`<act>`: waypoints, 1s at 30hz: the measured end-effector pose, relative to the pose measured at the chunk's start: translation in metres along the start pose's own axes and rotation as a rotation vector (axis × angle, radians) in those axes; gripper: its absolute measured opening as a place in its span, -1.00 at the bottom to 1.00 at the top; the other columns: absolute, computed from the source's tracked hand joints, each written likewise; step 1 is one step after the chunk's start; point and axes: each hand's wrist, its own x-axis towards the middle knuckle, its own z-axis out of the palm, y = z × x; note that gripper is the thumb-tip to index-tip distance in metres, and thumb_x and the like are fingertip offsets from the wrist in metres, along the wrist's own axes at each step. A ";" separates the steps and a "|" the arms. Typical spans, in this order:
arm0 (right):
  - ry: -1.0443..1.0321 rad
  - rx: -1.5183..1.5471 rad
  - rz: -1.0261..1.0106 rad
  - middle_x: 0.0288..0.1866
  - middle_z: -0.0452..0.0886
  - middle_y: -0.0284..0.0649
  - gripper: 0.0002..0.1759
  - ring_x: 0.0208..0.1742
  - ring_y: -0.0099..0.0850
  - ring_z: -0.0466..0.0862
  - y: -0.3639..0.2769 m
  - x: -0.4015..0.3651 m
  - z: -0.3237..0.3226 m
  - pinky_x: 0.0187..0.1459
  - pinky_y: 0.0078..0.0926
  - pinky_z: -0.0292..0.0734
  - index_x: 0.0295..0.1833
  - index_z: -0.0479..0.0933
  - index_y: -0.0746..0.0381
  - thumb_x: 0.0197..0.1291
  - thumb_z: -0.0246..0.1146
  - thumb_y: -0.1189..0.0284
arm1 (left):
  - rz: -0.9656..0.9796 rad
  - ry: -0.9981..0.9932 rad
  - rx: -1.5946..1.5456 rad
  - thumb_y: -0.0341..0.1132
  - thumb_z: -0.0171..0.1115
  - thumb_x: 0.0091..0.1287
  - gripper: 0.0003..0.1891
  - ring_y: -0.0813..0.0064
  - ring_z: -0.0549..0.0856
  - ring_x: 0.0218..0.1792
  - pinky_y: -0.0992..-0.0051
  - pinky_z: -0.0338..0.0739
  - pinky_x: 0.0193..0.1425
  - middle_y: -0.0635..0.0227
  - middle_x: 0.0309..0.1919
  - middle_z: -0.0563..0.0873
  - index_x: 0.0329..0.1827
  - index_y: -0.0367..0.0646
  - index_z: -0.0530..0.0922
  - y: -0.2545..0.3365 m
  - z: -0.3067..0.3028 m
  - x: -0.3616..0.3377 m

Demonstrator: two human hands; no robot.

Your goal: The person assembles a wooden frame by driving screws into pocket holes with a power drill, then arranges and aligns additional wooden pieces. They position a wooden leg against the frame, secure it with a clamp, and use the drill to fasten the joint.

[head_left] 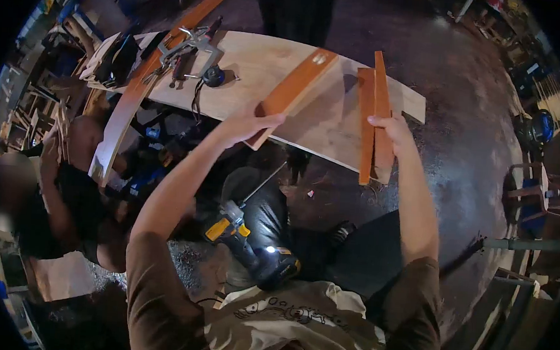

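Between the wide orange board point(296, 85) and the narrow orange boards point(364, 116) to its right, bare tabletop point(330, 117) leaves a passable lane. Another gap lies left of the wide orange board, bounded by the metal clamp point(197, 44). Below that board's near end, the drill's point(247, 247) long bit point(264, 185) obstructs.
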 end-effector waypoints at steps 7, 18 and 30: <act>0.237 -0.286 -0.247 0.07 0.71 -0.15 -0.43 0.06 -0.38 0.70 0.005 0.010 0.003 0.15 -0.36 0.57 0.25 0.55 0.35 0.08 0.47 0.52 | 0.157 0.219 0.428 0.20 0.42 0.21 -0.12 0.08 0.67 0.20 0.23 0.48 0.34 -0.04 0.20 0.65 0.43 -0.27 0.40 -0.003 0.035 0.051; 0.153 -0.122 -0.362 -0.03 0.68 -0.19 -0.40 -0.13 -0.41 0.70 -0.017 0.018 -0.071 0.02 -0.41 0.60 0.46 0.32 0.17 0.30 0.20 0.52 | 0.358 0.073 0.916 0.01 0.46 -0.01 -0.28 0.05 0.65 0.13 0.22 0.52 0.27 0.04 0.08 0.67 0.25 -0.12 0.62 -0.002 -0.021 0.065; 0.080 0.217 -0.349 0.07 0.67 -0.15 -0.38 -0.18 -0.41 0.71 -0.011 -0.045 -0.076 -0.12 -0.47 0.65 0.52 0.30 0.14 0.33 0.15 0.50 | 0.351 -0.039 0.897 -0.19 0.37 -0.13 -0.28 0.04 0.61 0.18 0.21 0.52 0.29 0.06 0.11 0.64 0.25 -0.09 0.62 0.000 -0.015 0.081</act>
